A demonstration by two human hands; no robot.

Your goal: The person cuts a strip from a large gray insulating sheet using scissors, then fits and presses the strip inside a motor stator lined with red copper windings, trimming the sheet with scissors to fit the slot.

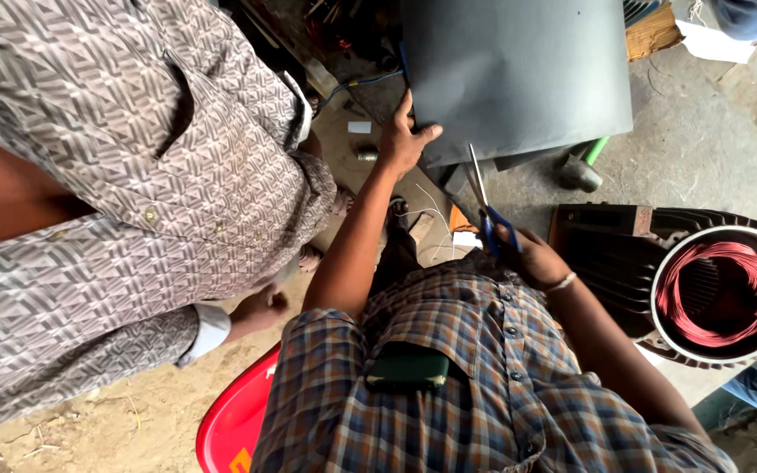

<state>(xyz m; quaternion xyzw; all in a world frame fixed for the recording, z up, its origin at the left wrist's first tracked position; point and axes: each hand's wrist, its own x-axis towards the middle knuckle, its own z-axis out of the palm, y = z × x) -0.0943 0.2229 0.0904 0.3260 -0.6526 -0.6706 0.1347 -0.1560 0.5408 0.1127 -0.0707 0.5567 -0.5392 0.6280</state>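
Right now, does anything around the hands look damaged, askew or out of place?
Nothing looks damaged. The left hand steadies the grey sheet; the right hand holds blue-handled scissors at its lower edge. The open motor shows bare copper windings.

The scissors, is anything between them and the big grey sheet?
Nothing visible does. The scissors in the right hand already have their blades at the edge of the grey sheet, which the left hand holds down.
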